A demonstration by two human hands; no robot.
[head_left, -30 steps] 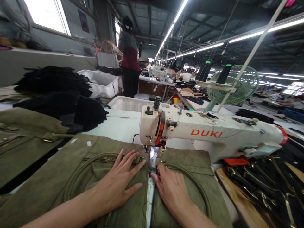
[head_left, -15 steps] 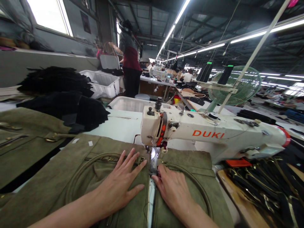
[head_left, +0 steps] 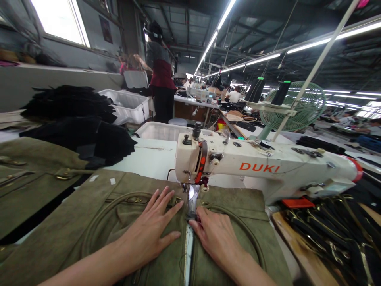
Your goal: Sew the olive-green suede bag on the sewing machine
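My left hand (head_left: 149,234) lies flat with fingers spread on an olive-green bag panel (head_left: 74,222), beside its curved handle (head_left: 89,226). On the other side of the needle, my right hand (head_left: 220,234) has its fingers curled, with thumb and forefinger pinching the inner edge of the right-hand olive panel (head_left: 250,204). Both panels lie under the head of a white sewing machine (head_left: 226,159). Close to my right fingertips is the lit presser foot area (head_left: 192,200). A gold-toothed zipper (head_left: 185,254) runs down the gap between the panels. The needle tip is hard to make out.
Another olive piece (head_left: 35,178) and black fabric stacks (head_left: 71,105) lie at left. White plastic bins (head_left: 131,105) stand behind. Black straps with gold zippers (head_left: 333,230) lie on a wooden board at right. A green fan (head_left: 300,105) and a standing person (head_left: 162,71) are farther back.
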